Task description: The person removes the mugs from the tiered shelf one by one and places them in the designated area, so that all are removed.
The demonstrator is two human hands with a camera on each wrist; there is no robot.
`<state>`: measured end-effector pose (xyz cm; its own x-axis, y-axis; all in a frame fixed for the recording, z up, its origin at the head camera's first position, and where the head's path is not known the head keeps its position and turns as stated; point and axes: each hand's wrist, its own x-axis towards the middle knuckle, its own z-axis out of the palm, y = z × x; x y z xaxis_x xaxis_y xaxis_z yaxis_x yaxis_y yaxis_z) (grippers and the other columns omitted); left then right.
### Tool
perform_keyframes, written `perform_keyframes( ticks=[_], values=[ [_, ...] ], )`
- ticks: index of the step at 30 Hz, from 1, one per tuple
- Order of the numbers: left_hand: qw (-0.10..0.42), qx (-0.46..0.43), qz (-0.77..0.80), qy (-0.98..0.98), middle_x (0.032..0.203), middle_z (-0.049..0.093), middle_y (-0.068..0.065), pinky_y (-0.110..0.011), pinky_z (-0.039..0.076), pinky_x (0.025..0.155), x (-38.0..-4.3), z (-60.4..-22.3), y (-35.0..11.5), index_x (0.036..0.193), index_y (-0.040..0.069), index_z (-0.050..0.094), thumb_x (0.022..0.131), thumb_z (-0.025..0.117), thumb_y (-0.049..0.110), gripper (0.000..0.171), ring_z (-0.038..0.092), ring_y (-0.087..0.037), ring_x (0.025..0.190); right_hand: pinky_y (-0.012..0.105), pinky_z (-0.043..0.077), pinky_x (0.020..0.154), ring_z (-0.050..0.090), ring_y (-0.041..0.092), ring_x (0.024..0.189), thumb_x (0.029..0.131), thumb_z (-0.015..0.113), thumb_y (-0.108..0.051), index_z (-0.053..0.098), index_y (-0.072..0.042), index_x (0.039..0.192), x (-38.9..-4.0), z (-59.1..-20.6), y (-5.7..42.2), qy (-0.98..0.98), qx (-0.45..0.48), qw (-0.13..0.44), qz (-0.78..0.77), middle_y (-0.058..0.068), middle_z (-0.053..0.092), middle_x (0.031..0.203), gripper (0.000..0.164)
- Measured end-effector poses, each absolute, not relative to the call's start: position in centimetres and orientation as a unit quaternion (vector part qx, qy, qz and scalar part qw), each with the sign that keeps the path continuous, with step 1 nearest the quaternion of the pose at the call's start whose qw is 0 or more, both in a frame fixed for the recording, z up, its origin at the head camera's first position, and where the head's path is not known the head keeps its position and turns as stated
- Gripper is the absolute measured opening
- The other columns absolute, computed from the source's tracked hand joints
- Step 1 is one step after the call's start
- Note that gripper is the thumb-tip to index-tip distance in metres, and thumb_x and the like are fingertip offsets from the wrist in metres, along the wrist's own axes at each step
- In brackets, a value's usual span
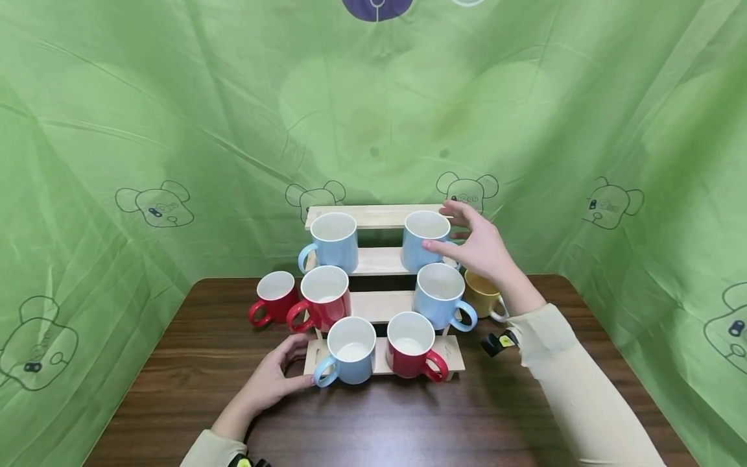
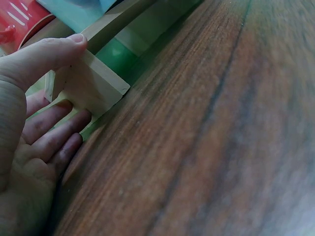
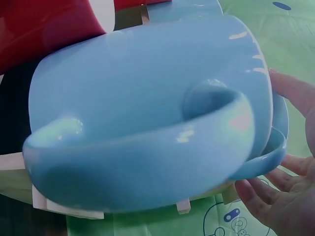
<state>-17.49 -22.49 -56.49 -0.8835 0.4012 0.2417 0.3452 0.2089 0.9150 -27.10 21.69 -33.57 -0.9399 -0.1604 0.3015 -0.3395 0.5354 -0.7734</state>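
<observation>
A tiered wooden rack [image 1: 382, 306] carries several light-blue and red mugs with white insides. My left hand [image 1: 271, 381] holds the left end of its lowest shelf. In the left wrist view, the thumb [image 2: 59, 51] lies on the shelf edge with the fingers spread by the side panel [image 2: 93, 83]. My right hand [image 1: 484, 250] is around the upper right blue mug [image 1: 413, 250], thumb overlapping its front and fingers behind. In the right wrist view, those fingers are loosely spread beside its handle [image 3: 268, 160]. A nearer blue mug [image 3: 142, 88] hides much of it.
A red mug [image 1: 277, 297] stands on the brown wooden table [image 1: 192, 363] left of the rack. At the right, a yellow mug [image 1: 481, 295] sits partly behind a blue mug and my right forearm. A green cloth [image 1: 233, 130] with bear drawings hangs around the table.
</observation>
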Motion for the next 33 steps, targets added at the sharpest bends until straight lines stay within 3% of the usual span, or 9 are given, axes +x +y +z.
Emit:
perform_keyframes(
  ticks=[8,17,33],
  values=[
    [0.024,0.237,0.577,0.781,0.147,0.065,-0.013,-0.029,0.053,0.110,-17.5,-56.7,-22.6,0.149,0.012,0.057,0.090,0.092,0.011,0.069,0.068,-0.026,0.128,0.056,0.053,0.110,0.065,0.036,0.127,0.085,0.095,-0.047,0.046,-0.016,0.165,-27.2,-34.0,21.3,-0.880,0.145,0.096,0.441,0.009,0.058,0.157,0.099],
    [0.031,0.220,0.566,0.794,0.147,0.065,-0.007,-0.031,0.053,0.111,-17.3,-56.3,-22.4,0.149,0.017,0.058,0.089,0.093,0.016,0.070,0.069,-0.022,0.127,0.059,0.048,0.112,0.059,0.032,0.136,0.081,0.098,-0.047,0.047,-0.019,0.164,-27.4,-34.5,20.9,-0.884,0.140,0.091,0.436,0.008,0.062,0.151,0.102],
    [0.029,0.229,0.575,0.785,0.146,0.065,-0.011,-0.029,0.052,0.111,-17.4,-56.5,-22.6,0.149,0.013,0.058,0.090,0.092,0.014,0.068,0.068,-0.029,0.128,0.058,0.045,0.112,0.058,0.031,0.137,0.079,0.101,-0.039,0.055,-0.021,0.159,-27.8,-35.1,20.5,-0.865,0.139,0.102,0.470,0.006,0.067,0.143,0.094]
  ],
)
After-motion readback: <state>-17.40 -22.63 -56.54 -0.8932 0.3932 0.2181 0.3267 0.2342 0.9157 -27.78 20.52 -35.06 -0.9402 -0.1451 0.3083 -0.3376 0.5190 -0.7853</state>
